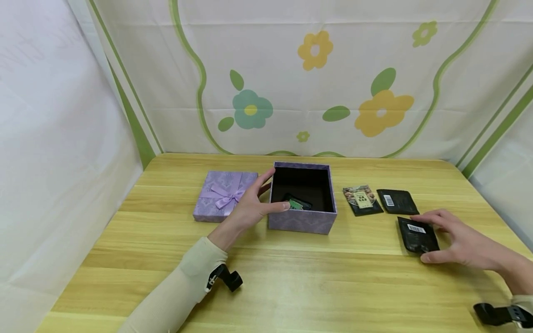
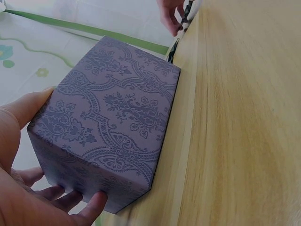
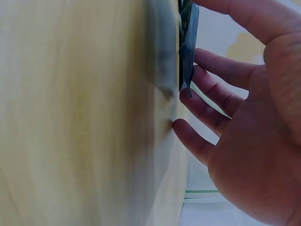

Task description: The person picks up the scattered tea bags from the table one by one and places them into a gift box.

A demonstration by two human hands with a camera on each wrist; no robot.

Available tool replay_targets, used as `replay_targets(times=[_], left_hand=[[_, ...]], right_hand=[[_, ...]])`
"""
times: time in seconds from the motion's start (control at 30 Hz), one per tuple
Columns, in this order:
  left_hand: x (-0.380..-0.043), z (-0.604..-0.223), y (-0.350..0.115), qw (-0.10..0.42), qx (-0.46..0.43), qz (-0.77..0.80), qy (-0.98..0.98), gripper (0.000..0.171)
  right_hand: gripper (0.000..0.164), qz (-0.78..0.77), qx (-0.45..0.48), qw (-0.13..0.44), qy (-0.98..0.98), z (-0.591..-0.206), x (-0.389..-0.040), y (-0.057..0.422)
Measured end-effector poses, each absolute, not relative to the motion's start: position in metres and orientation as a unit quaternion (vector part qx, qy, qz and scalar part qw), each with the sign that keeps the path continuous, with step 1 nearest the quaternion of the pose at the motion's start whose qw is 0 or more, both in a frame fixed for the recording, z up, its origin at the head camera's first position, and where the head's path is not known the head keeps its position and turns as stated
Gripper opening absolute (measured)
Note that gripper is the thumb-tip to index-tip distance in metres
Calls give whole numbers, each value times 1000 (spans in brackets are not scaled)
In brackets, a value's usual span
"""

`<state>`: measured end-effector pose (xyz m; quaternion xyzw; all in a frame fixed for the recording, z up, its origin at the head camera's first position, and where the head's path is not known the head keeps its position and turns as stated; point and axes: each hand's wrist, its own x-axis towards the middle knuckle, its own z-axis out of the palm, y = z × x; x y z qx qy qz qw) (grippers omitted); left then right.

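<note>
A purple patterned gift box with a dark inside stands open at the middle of the table. A small black packet with a green label lies in it. My left hand holds the box at its near left corner, thumb at the front rim and fingers along the left side. In the left wrist view the fingers spread over the box wall. On the right, my right hand grips a black packet with a barcode label by its edges, thumb near and fingertips far. The packet appears edge-on in the right wrist view.
Left of the box lies its purple lid with a ribbon bow. A picture-printed packet and another black packet lie between the box and my right hand. A flowered white curtain hangs behind the table.
</note>
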<state>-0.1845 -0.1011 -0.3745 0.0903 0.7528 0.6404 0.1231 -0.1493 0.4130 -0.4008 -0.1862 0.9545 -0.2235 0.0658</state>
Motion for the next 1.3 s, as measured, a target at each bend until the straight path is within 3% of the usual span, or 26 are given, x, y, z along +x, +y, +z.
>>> replay_targets(times=[0.47, 1.3], left_hand=[[-186, -376, -102, 122, 91, 640, 753, 99], [-184, -374, -102, 121, 92, 641, 752, 101]], right_hand=[[94, -272, -188, 77, 941, -377, -156, 390], [89, -269, -249, 42, 929, -347, -177, 341]])
